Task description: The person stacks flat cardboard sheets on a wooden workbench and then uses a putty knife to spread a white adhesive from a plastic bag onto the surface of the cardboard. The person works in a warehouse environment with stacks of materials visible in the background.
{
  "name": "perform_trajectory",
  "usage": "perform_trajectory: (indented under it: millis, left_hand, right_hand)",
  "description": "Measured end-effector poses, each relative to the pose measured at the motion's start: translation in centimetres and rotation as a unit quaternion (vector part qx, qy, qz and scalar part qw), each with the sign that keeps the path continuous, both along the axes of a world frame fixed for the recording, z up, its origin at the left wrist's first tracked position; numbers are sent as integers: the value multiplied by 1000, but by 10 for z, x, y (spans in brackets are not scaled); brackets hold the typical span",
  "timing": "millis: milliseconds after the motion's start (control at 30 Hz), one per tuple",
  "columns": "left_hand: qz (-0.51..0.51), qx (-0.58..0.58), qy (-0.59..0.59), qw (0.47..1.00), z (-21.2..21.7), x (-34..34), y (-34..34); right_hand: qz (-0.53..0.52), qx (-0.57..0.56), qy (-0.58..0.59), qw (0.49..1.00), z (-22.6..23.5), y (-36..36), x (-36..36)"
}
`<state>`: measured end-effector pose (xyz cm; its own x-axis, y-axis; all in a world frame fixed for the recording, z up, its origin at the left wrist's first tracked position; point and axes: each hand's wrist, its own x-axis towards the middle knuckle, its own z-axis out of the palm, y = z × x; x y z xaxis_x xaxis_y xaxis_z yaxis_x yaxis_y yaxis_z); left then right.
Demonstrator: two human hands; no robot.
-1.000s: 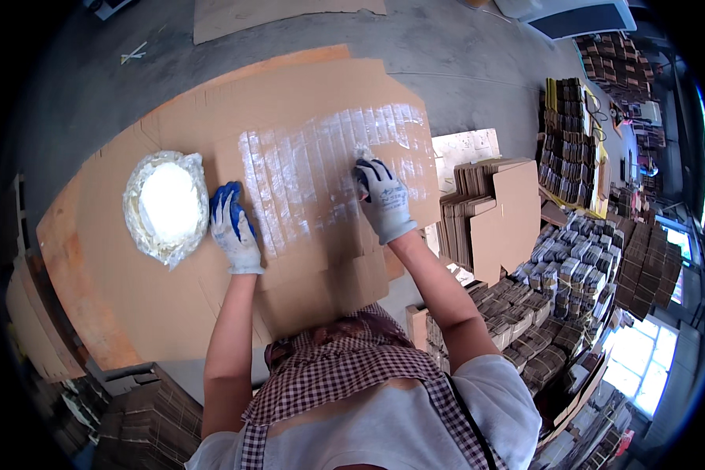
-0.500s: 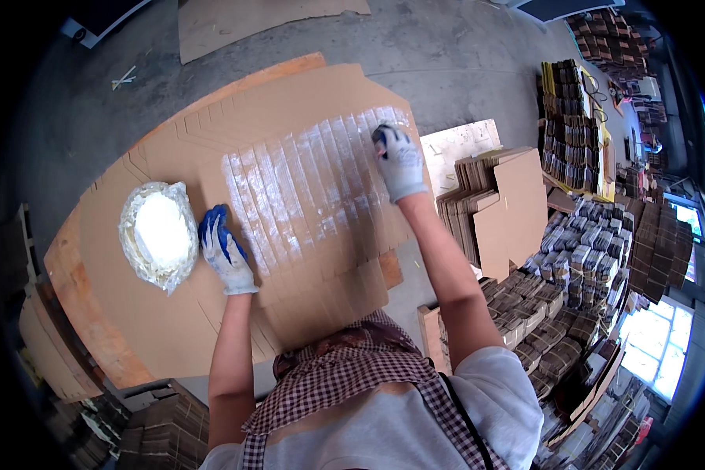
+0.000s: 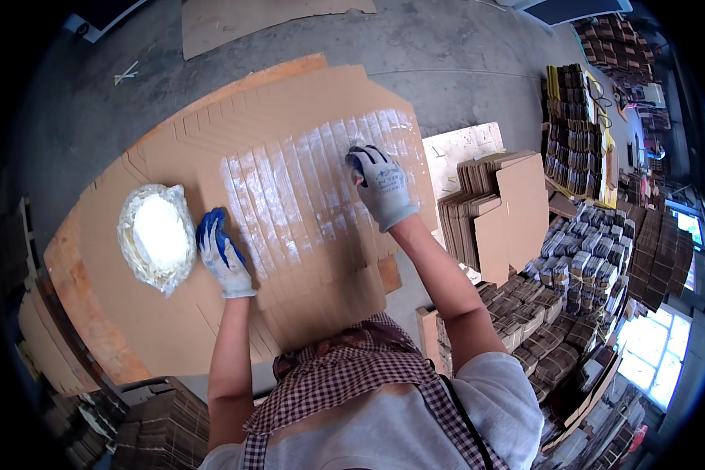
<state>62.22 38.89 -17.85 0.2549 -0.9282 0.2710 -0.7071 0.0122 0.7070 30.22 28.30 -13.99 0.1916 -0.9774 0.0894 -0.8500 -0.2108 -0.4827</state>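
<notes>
Overlapping brown cardboard sheets [image 3: 290, 102] are fanned out before me, with a band of glossy whitish wet streaks [image 3: 278, 188] across their staggered edges. My right hand [image 3: 382, 186], in a white glove with blue fingers, is over the right part of this band. Its fingers are curled; whatever they hold is hidden beneath them. My left hand [image 3: 225, 254], gloved alike, lies on the cardboard left of the streaks, fingers stretched out. Beside it stands a plastic-wrapped bowl [image 3: 184, 262] with bright white stuff inside.
A wooden board [image 3: 94, 321] shows under the sheets at the left. To the right, a stack of cut cardboard [image 3: 517, 207] rests on a pale board [image 3: 466, 141]. Tied cardboard bundles [image 3: 580, 251] fill the right side. A flat sheet [image 3: 266, 23] lies on the concrete floor.
My right hand has moved left and a little toward me across the streaked band, its fingers still curled. My left hand has stayed almost in place beside the bowl.
</notes>
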Motion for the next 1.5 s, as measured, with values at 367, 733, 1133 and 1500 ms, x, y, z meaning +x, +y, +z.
perform_trajectory:
  millis: [367, 733, 1133, 1500]
  left_hand:
    - [-3, 10, 11, 1000, 0, 2, 1]
    - [-1, 7, 16, 1000, 3, -2, 0]
    - [-5, 13, -9, 1000, 3, 1, 1]
    - [1, 3, 20, 1000, 3, 3, 2]
  right_hand:
    - [-28, -13, 11, 999, -7, -11, -7]
    - [-175, 47, 40, 983, -21, -36, -79]
    - [-173, 52, 44, 983, -18, 6, -80]
    - [-233, 120, 65, 963, -4, 6, -70]
